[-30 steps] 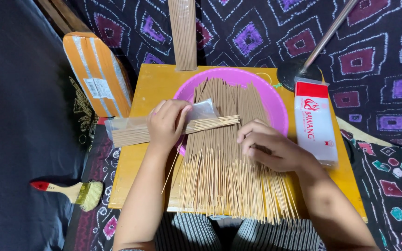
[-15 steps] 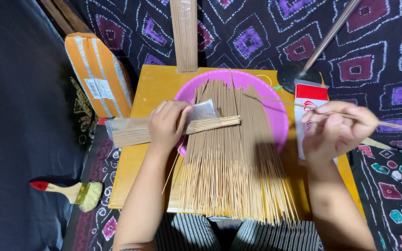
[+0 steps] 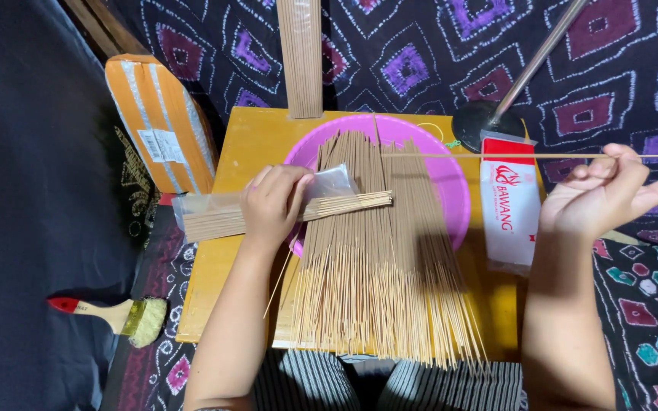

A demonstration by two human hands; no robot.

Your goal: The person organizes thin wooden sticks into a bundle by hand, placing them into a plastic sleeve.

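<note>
Over pink basin (image 3: pixel 451 190): right hand (image 3: pixel 603 194) pinches single stick (image 3: pixel 496 156); left hand (image 3: pixel 272 202) clasps bagged bundle (image 3: pixel 344 204).

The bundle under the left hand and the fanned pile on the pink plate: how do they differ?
The bundle lies crosswise, partly in a clear sleeve, tight and pressed by the left hand; the fanned pile runs lengthwise, loose and spread, over the pink plate and the table's near edge. The bundle is smaller; the pile holds far more. Both are thin tan sticks.

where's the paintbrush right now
In the head view, the paintbrush lies at lower left on the dark cloth, off the yellow table's left edge, beside the left forearm.
</note>
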